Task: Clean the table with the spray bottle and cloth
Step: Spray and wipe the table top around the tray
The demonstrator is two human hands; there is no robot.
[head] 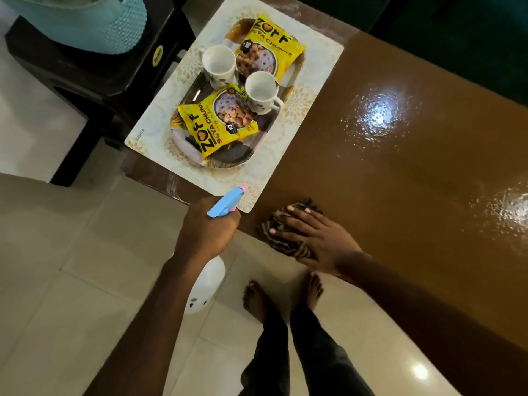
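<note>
Left hand (207,232) grips white plastic spray bottle (206,284) with blue trigger head, held off the table's near edge; right hand (311,238), fingers flat, presses striped dark cloth (281,238) on glossy brown table (400,172) beside patterned placemat (320,81).

In the upper centre of the frame, a pale rectangular placemat with gold floral print (151,130) carries an oval patterned tray (234,157). Inside the tray lie a yellow soya-chunk packet at the top (271,50) and another lower down (220,121). Between them stand a white ceramic mug (218,64) and a second white mug (261,90). At the upper left, a dark plastic stool (94,78) bears a teal knitted item (108,24). Beige floor tiles (71,267) fill the lower left.
</note>
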